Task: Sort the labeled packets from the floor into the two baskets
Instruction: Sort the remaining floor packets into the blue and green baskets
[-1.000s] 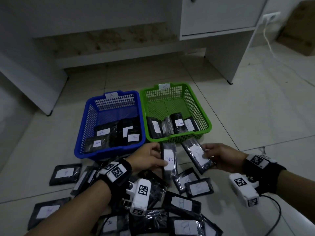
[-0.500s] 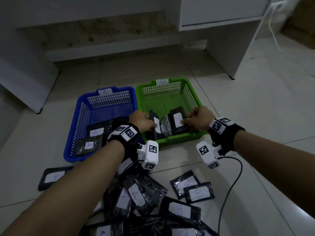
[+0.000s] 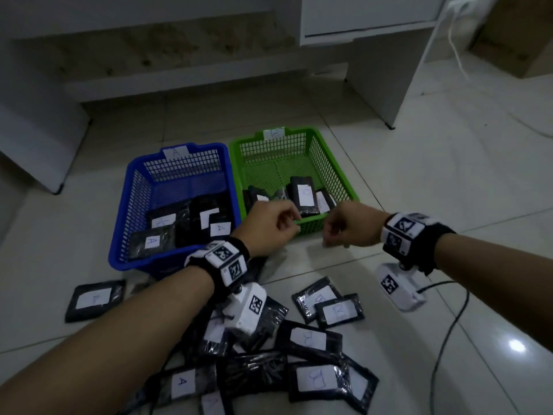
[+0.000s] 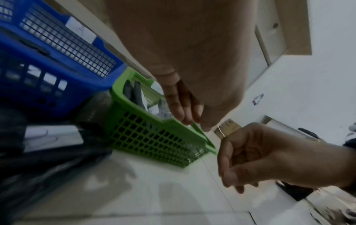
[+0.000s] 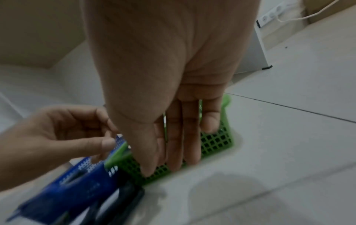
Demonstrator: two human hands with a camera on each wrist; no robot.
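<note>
The blue basket (image 3: 134,211) marked A and the green basket (image 3: 332,172) marked B stand side by side on the floor. Black packets with white labels (image 3: 185,226) lie in the blue one, and others (image 3: 303,196) lean in the near part of the green one. My left hand (image 3: 291,226) and right hand (image 3: 330,238) hover close together at the green basket's near wall, fingers loosely curled, holding nothing. The right wrist view shows my right hand's fingers (image 5: 173,152) hanging in front of the green mesh (image 5: 215,141). A pile of packets (image 3: 308,339) lies on the floor below my forearms.
One packet (image 3: 94,299) lies apart at the left. A black cable (image 3: 449,324) runs over the tiles at the right. A white desk leg (image 3: 398,85) stands behind the baskets, and a white panel (image 3: 39,145) at the far left.
A second ago each hand held a packet over the floor. They carried them into the green basket, let go, and have now drawn back empty to its near wall.
</note>
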